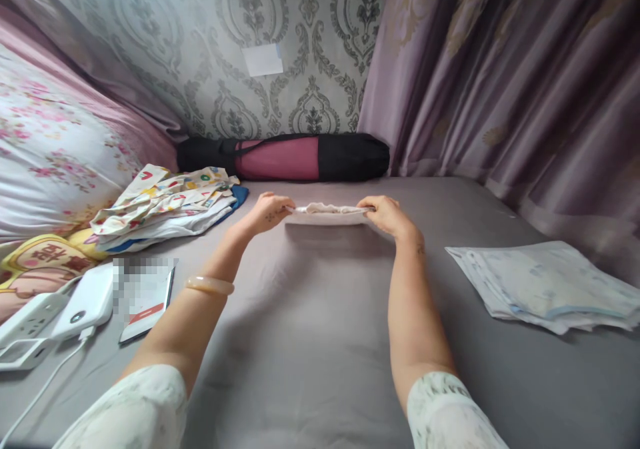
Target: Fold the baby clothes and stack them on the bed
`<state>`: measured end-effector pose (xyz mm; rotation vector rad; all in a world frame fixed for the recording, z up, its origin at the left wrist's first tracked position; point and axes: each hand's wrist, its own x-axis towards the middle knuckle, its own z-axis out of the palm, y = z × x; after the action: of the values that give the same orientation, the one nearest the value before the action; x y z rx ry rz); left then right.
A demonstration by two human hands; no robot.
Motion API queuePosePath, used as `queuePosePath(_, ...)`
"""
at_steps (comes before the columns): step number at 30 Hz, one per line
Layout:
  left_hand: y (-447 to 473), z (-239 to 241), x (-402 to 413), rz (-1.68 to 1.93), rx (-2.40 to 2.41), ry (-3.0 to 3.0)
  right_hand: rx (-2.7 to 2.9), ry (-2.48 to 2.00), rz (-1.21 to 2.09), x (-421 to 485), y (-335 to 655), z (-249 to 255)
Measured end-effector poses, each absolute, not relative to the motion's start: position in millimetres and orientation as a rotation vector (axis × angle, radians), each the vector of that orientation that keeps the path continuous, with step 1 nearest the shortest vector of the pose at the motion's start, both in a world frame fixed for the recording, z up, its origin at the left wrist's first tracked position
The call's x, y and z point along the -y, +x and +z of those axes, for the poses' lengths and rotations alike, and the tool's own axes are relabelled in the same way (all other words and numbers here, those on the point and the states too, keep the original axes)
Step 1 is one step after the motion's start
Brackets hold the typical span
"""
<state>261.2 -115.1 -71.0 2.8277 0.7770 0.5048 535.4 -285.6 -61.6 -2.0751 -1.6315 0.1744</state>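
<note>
Both my arms reach forward over a grey bed sheet [310,342]. Between my hands lies a small white folded cloth [330,213], held flat and stretched just above the sheet. My left hand [267,212] pinches its left end with closed fingers. My right hand [385,214] grips its right end the same way. A pale bangle [209,284] sits on my left wrist.
A pile of patterned clothes [167,202] lies at left, a flat stack of pale folded cloths [545,285] at right. A black and pink roll bag [285,157] rests against the wall. A phone [147,301], power bank [85,300] and power strip [27,319] lie near left.
</note>
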Motion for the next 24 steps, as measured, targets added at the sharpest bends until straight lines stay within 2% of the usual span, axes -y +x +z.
queuePosePath(3,247,-98,126,0.309,-0.727,2.815,1.676,-2.151,0.523,289,537,-66)
queuePosePath(7,237,-119,139,0.251,-0.661,2.817,1.748,-2.164,0.832,289,537,-70)
queuePosePath(14,235,-120,157,0.159,-0.651,2.834,1.719,-2.184,1.053,292,536,-64)
queuePosePath(17,242,-117,159,0.312,-0.816,2.784,1.659,-2.213,0.989,288,532,-66)
queuePosePath(20,260,-114,163,0.560,-1.022,2.718,1.691,-2.242,0.672,278,518,-73)
queuePosePath(24,298,-120,174,0.526,-1.087,2.677,1.809,-2.242,0.340,261,487,-91)
